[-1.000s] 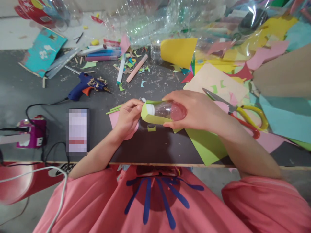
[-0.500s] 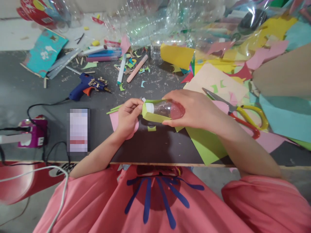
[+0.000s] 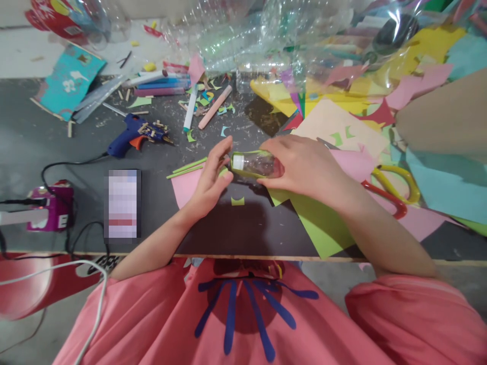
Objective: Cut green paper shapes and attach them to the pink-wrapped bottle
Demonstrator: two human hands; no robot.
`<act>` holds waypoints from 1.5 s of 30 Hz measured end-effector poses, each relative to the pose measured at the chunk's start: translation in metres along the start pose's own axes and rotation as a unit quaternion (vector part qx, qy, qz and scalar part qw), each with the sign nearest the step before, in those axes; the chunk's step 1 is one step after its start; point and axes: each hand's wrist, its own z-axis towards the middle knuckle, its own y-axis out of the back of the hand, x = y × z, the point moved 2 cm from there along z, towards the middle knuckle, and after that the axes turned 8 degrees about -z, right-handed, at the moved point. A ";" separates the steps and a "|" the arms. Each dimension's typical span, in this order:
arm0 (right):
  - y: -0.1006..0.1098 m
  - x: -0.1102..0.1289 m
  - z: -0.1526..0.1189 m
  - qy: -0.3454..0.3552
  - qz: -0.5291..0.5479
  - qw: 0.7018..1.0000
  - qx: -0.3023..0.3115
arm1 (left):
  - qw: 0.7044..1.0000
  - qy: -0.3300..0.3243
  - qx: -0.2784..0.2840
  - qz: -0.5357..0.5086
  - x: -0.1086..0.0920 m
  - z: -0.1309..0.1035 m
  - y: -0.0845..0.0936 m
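Note:
A small clear bottle (image 3: 258, 165) with a white cap lies sideways above the dark table, edged by a strip of green paper. My right hand (image 3: 300, 165) is wrapped round its reddish end. Just left of the cap, my left hand (image 3: 213, 177) has its fingers raised and apart, with nothing plainly held between them. Pink paper (image 3: 184, 186) and thin green strips (image 3: 188, 166) lie beside my left hand. Under my right forearm is a green sheet (image 3: 319, 223). A small green scrap (image 3: 238, 201) rests below the bottle.
A blue glue gun (image 3: 131, 136), a phone (image 3: 122, 203) and a purple power block (image 3: 51, 208) are at the left. Yellow-handled scissors (image 3: 399, 182) lie right among coloured papers. Markers (image 3: 215, 107) and clear plastic bottles (image 3: 228, 40) are further back.
My left hand has let go of the green paper at the cap and opened. The bottle has turned slightly in my right hand. A yellow paper at the back has shifted.

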 end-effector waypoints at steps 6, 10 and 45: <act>-0.002 0.006 0.001 0.004 -0.030 0.999 0.009 | 0.990 -0.005 0.126 0.066 0.002 -0.010 -0.004; -0.008 0.007 0.001 0.006 -0.022 1.000 -0.011 | 0.984 -0.005 0.153 0.087 0.002 -0.011 -0.006; -0.020 0.004 0.004 -0.027 0.011 0.999 -0.012 | 0.982 0.026 0.160 0.096 0.011 -0.009 -0.003</act>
